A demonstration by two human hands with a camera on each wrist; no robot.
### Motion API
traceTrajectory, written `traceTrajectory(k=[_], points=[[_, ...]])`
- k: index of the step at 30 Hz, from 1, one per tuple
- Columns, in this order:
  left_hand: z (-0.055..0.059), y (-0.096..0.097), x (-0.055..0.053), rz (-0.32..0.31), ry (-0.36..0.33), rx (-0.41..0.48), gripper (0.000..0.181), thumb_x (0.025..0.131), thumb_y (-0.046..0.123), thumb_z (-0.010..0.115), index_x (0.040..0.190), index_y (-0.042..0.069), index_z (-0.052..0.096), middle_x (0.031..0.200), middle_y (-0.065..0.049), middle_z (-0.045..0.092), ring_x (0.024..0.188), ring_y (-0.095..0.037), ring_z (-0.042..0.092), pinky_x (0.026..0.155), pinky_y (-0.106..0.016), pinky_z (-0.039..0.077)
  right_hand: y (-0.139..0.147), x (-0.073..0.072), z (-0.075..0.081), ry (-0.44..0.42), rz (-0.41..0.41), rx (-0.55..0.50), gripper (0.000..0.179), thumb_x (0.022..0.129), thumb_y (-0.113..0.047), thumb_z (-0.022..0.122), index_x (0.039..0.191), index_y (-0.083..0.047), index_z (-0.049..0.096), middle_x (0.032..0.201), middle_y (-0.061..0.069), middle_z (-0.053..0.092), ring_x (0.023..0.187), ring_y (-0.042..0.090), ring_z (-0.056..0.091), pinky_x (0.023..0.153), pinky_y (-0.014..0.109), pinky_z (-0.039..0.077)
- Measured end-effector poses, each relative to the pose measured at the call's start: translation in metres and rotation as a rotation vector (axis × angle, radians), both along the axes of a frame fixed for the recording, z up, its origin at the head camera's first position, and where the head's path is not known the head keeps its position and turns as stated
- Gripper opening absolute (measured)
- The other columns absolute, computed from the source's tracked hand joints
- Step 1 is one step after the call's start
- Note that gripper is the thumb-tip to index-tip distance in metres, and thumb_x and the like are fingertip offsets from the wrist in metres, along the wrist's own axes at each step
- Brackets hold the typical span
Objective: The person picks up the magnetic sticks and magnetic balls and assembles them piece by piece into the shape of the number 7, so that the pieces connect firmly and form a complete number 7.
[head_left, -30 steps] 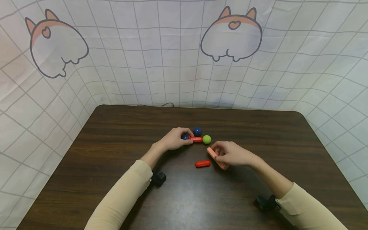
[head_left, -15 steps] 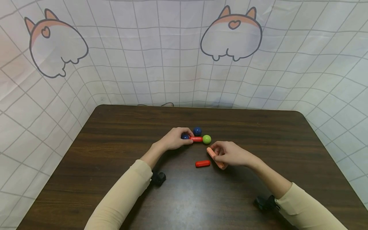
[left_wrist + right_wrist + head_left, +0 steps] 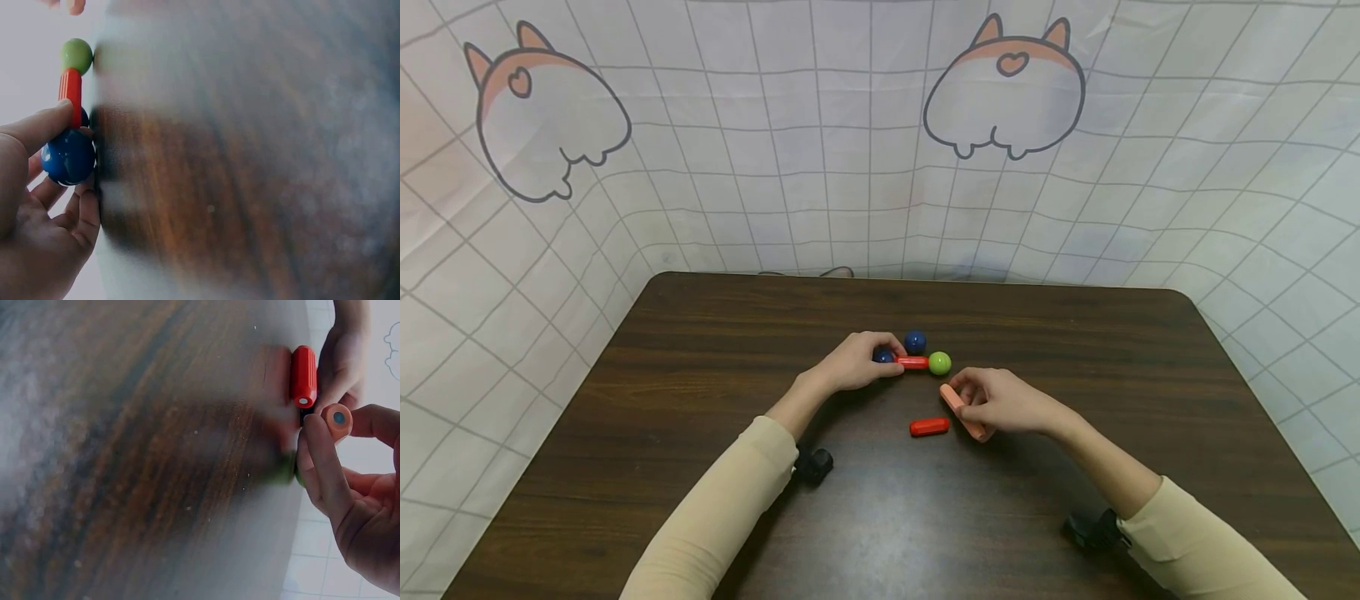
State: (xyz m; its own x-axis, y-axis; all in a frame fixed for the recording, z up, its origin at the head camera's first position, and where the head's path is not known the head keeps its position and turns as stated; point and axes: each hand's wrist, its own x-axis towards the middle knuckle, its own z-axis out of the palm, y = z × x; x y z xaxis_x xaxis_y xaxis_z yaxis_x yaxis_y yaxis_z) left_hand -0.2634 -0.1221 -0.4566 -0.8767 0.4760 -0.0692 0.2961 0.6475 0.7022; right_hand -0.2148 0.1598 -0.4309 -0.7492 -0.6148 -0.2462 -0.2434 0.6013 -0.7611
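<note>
My left hand [image 3: 859, 360] pinches a red magnetic stick [image 3: 914, 363] at its left end. A dark blue ball [image 3: 69, 157] sits on that end beside the thumb, and a green ball [image 3: 939, 363] is at the other. Just behind the stick lies a second dark blue ball [image 3: 915, 342]. My right hand [image 3: 1002, 401] grips a peach-coloured magnetic stick [image 3: 953, 397] between thumb and fingers, slanted, its far end near the green ball. In the right wrist view this stick shows a round metal disc in its end. A loose red magnetic stick [image 3: 929, 427] rests in front of both hands.
The dark wood-grain table [image 3: 737, 317] has rounded far corners. Behind it hangs a white gridded curtain [image 3: 850, 167] with cartoon animal prints. Black camera mounts [image 3: 814, 465] are strapped to both wrists, low over the tabletop.
</note>
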Motion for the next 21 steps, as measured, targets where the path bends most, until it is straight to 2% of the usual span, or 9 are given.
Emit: traceTrajectory(k=[21], points=[[-0.0007, -0.0008, -0.0014, -0.003, 0.001, -0.006, 0.021, 0.097, 0.027, 0.075, 0.115, 0.016, 0.072, 0.104, 0.001, 0.066, 0.091, -0.018, 0.057, 0.081, -0.033, 0.048, 0.0005, 0.0006, 0.0004, 0.016, 0.009, -0.003, 0.038, 0.096, -0.012, 0.066, 0.13, 0.002, 0.058, 0.09, 0.005, 0.064, 0.065, 0.02, 0.065, 0.059, 0.037, 0.053]])
